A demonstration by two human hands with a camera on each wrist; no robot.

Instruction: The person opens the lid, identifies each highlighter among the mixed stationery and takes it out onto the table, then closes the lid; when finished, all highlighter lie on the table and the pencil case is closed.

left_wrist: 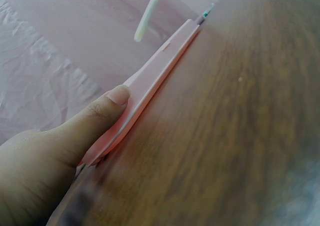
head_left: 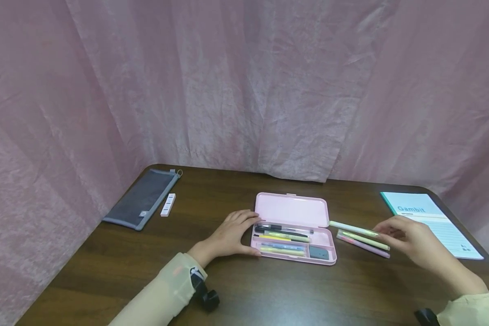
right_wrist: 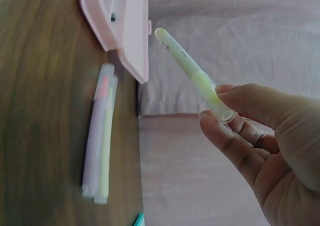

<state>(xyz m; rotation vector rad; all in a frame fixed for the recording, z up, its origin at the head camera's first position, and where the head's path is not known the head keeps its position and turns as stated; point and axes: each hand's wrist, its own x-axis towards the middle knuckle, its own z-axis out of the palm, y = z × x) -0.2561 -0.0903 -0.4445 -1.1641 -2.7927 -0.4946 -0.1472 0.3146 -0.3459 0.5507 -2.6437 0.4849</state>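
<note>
A pink pencil case [head_left: 292,209] lies with its lid folded back; inside are several pens and markers [head_left: 283,235] and a grey-blue eraser [head_left: 318,252]. At its left end my left hand [head_left: 232,233] holds the case, thumb at the front corner and fingers at the rear; the left wrist view has the thumb [left_wrist: 119,95] against its pink side wall. My right hand [head_left: 407,237] pinches a light green highlighter [right_wrist: 182,58] by its capped end, raised and pointing toward the case. Under it on the table lie a purple highlighter [right_wrist: 95,141] and a yellow-green highlighter [right_wrist: 106,151], side by side.
On the left side of the brown table [head_left: 146,262] lie a grey zip pouch [head_left: 142,197] and a small white box-like stick [head_left: 168,205]. A Gambit notepad [head_left: 424,210] lies at the right, beyond my right hand. Pink curtains [head_left: 244,90] hang behind the table.
</note>
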